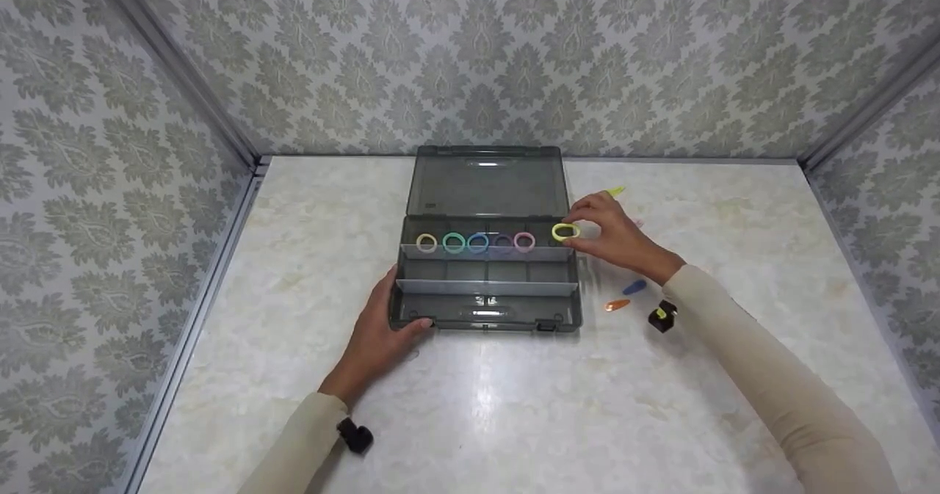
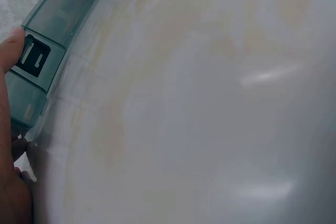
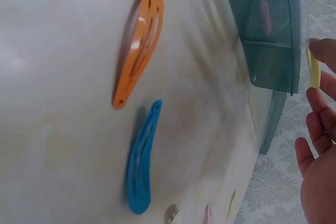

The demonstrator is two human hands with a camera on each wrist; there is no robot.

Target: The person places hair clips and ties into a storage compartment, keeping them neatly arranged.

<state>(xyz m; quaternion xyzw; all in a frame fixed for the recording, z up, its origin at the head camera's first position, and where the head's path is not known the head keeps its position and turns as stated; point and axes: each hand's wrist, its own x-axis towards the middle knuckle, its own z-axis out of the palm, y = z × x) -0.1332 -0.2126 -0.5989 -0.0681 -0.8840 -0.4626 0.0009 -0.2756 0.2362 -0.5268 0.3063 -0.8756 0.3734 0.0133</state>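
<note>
A grey see-through divided box [image 1: 455, 326] lies on the table with its lid [image 1: 488, 189] tipped back. My left hand [image 1: 378, 336] grips its front left corner, thumb on the front edge and fingers along the side. Over the right end of the back row, my right hand [image 1: 615, 234] pinches a yellow hair tie [image 1: 554, 234] between thumb and fingers. Along that row sit a beige hair tie [image 1: 418, 243], a green one, a blue one, a dark one and a pink hair tie [image 1: 533, 242]. The middle and front rows hold nothing.
Right of the box lie an orange snap hair clip [image 3: 126, 80] and a blue snap hair clip [image 3: 139, 182]. Past my right hand, a yellow clip [image 1: 617, 191] shows, with a pink one partly hidden. Patterned walls [image 1: 485, 53] stand behind and at both sides.
</note>
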